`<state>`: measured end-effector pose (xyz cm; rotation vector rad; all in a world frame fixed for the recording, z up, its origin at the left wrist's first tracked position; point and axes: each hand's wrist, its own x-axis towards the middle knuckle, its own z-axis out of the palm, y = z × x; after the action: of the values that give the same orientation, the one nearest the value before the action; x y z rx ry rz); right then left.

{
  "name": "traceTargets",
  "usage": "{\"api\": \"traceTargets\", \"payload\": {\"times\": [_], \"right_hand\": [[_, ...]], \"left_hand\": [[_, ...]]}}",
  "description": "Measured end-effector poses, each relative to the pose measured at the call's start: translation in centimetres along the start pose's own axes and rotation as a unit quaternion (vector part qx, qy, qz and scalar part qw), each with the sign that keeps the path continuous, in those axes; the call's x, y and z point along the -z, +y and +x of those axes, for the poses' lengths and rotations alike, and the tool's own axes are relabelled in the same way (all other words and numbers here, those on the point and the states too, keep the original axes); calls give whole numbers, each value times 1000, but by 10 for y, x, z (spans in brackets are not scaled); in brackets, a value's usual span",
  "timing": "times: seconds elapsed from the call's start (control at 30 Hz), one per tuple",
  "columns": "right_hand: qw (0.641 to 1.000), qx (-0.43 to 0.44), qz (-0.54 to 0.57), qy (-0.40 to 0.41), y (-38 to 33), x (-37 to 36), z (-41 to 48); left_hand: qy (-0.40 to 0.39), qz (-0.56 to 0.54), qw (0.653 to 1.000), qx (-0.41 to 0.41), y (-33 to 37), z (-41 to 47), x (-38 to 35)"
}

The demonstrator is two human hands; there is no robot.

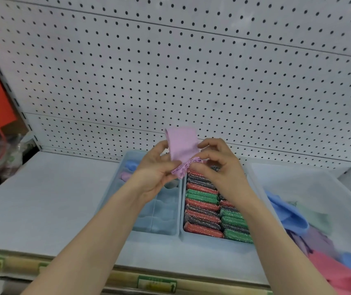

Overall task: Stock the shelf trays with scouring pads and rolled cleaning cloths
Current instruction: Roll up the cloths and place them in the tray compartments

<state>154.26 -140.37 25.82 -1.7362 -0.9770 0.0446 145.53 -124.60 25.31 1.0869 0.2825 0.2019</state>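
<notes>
Pad tray (213, 241), shelf (42, 199) front-centre: pads (202, 205) in two packed rows, looks done.

Cloth tray (155, 233) just left of it: two rolls (131, 165), blue and pink, at far end; near sections bare. Most cloth stocking judged left.

Lilac cloth (183, 145) held above far ends of trays, partly rolled. Left hand (155, 167) and right hand (217, 162) both pinch its lower edge.

Bin (319, 188) at right shelf edge holds loose cloths (287, 211).
</notes>
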Motion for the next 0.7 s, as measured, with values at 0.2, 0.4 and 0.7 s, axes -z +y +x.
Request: {"api": "traceTargets", "payload": {"times": [0.2, 0.4, 0.7], "right_hand": [[982, -134, 117, 60, 0, -5, -3], [967, -175, 169, 69, 5, -12, -9], [960, -187, 196, 63, 15, -28, -18]], "left_hand": [[21, 60, 998, -22, -11, -7, -5], [19, 47, 998, -28, -22, -12, -4], [96, 113, 987, -64, -40, -15, 4]]}}
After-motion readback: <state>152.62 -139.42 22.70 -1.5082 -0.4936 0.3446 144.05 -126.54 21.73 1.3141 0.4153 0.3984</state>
